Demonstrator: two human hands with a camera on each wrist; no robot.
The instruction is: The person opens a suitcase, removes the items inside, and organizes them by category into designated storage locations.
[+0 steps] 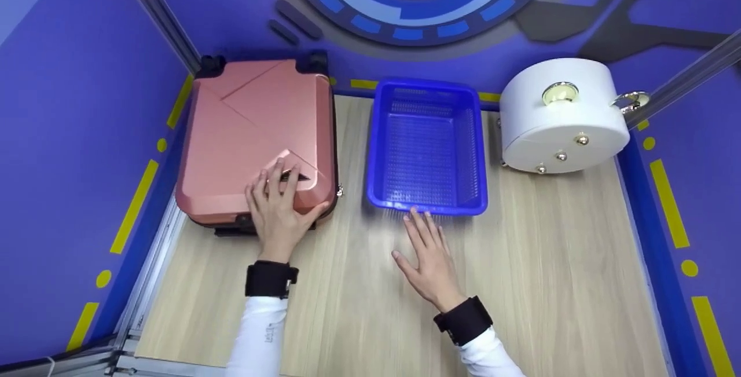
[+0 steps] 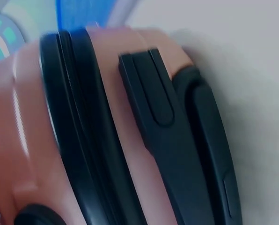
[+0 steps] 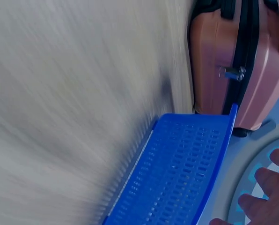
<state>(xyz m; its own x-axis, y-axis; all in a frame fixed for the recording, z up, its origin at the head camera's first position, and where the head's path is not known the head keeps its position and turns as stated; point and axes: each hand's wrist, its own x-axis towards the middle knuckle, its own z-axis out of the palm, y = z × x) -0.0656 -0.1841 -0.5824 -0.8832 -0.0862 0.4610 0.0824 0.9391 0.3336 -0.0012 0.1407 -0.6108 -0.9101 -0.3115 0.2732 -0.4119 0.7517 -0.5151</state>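
A rose-pink hard-shell suitcase [image 1: 249, 128] lies flat at the left, its wheels toward the back wall. My left hand [image 1: 279, 209] rests on its near right corner with the fingers spread. The left wrist view shows the suitcase's black zip band [image 2: 76, 112] and black handle [image 2: 153, 103]; little of the hand appears there. In the middle stands a blue perforated plastic basket [image 1: 427, 206] with nothing inside. My right hand [image 1: 431, 267] reaches toward its near rim with straight fingers. Whether the fingertips touch the rim, I cannot tell.
At the back right stands a white case [image 1: 558, 99] with a rounded top, gold studs and gold metal fittings. Wood-grain board [image 1: 556, 284] lies beneath everything. Blue-purple panels with yellow markings enclose the left [image 1: 87, 151], back and right sides.
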